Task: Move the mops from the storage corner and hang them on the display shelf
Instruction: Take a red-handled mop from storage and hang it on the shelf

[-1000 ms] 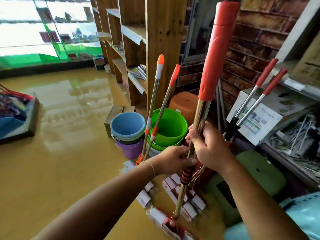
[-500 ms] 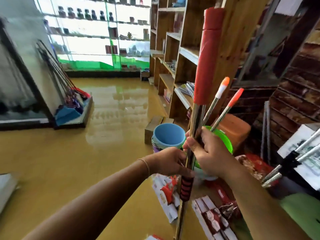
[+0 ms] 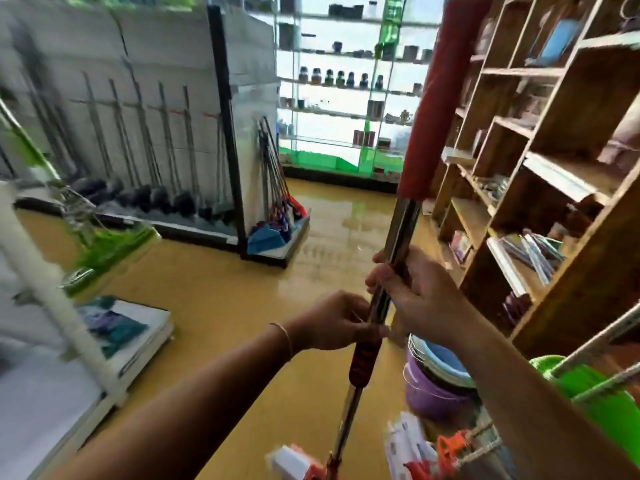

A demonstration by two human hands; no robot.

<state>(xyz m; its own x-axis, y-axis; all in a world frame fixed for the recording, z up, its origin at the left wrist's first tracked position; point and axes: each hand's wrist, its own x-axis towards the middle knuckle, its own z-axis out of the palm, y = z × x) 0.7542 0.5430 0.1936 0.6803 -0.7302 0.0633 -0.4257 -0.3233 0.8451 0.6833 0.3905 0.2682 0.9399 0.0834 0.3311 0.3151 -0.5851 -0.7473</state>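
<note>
Both hands, left hand (image 3: 337, 322) and right hand (image 3: 415, 299), grip upright mop (image 3: 398, 237)

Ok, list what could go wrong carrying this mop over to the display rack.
1. The mop is held upright with both hands, left hand below right hand; its long red top could knock the wooden shelf close on the right.
2. The stacked buckets sit on the floor near its lower end and could be clipped.
3. The floor looks glossy, possibly slippery.

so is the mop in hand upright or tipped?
Near upright, top leaning slightly right. The mop rises between left hand and right hand, red sleeve topmost, head at the floor.
</note>
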